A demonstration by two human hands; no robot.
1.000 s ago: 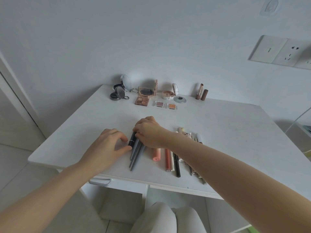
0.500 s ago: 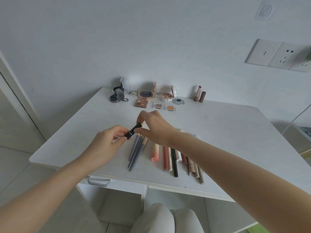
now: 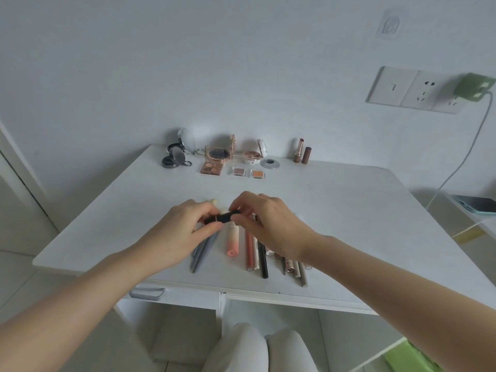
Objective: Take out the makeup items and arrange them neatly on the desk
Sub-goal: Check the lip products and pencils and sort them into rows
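A small black tube (image 3: 222, 217) with a thin gold band is held level above the white desk (image 3: 349, 210). My left hand (image 3: 177, 232) pinches its left end and my right hand (image 3: 271, 224) pinches its right end. Under my hands lies a row of makeup sticks: grey pencils (image 3: 201, 251), a peach tube (image 3: 232, 241), an orange pencil (image 3: 249, 251), a black pencil (image 3: 263, 260) and several pale ones (image 3: 295, 267). Their far ends are hidden by my hands.
Along the desk's back edge stand round compacts (image 3: 173, 158), an open eyeshadow palette (image 3: 214, 161), two small shadow pans (image 3: 248, 173), a blush compact (image 3: 253, 155) and two lipsticks (image 3: 302, 153). A drawer handle (image 3: 147, 294) sits below the front edge. A phone (image 3: 477, 204) lies at right.
Both hands lifted the black tube off the row of pencils and turned it from slanted to level. My right hand shifted to the tube's right end.
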